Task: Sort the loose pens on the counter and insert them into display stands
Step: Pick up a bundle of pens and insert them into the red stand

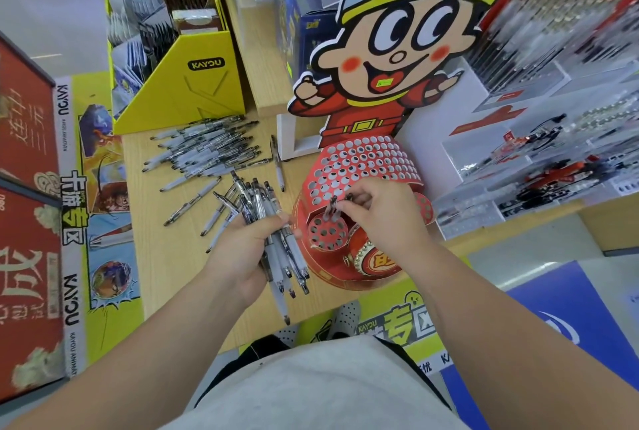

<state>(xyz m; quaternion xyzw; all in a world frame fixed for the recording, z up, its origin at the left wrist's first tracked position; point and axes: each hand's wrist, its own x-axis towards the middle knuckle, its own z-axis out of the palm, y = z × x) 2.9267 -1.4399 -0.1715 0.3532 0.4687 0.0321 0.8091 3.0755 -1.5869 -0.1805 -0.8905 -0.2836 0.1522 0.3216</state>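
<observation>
A red cardboard display stand (359, 160) shaped like a cartoon figure has a skirt full of round holes and a small round holed panel (326, 232) low at its front. My right hand (377, 212) pinches a pen (332, 210) by its top end, its tip down at the small panel. My left hand (242, 253) grips a bundle of white and clear pens (280, 243). A heap of loose pens (211, 149) lies on the wooden counter (166, 257) behind my left hand.
A yellow KAYOU box (186, 91) stands at the back left. Clear acrylic pen racks (539, 167) fill the right side. Red posters (27, 222) lie at the far left. A single pen (278, 170) lies beside the stand's left edge.
</observation>
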